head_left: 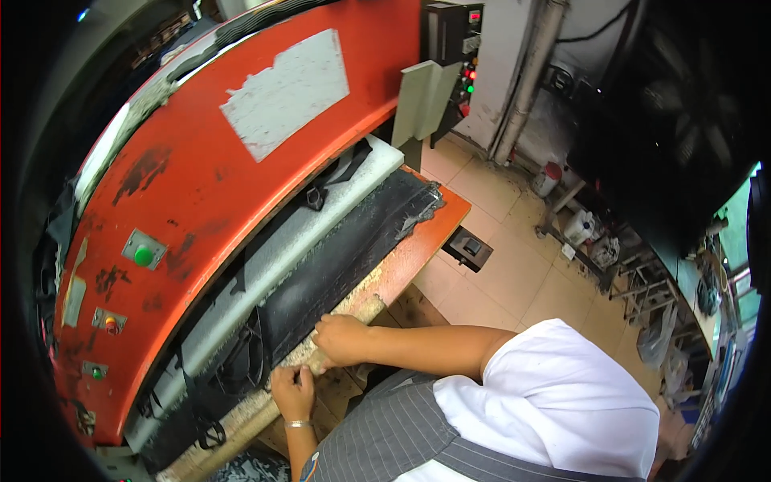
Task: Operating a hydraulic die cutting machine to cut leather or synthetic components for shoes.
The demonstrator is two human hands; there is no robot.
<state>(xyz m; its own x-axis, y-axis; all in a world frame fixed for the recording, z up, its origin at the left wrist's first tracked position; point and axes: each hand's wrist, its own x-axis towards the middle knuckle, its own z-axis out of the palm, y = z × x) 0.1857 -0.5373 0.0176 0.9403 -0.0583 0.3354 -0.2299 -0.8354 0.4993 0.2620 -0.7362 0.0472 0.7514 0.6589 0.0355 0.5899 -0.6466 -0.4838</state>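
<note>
My left hand (292, 394), with a bracelet at its wrist, is at the near edge of the machine's bed, its fingers curled. Just to its right, my right hand (339, 341) is closed too and rests at the same edge. Whatever the fingers pinch is too small or hidden to make out. Beneath both hands runs a worn, tan padded roll (250, 426) along the front. Beyond it lies the dark bed surface (321, 277), dusted with pale lint. Black straps (261, 345) lie on the bed, left of my hands.
A large red machine housing (193, 177) arches over the bed, with a green button (143, 255) and a pale bar (273, 269) below. To the right are a foot pedal (467, 248) on the tiled floor, a control box (454, 48), and a cluttered rack (642, 297).
</note>
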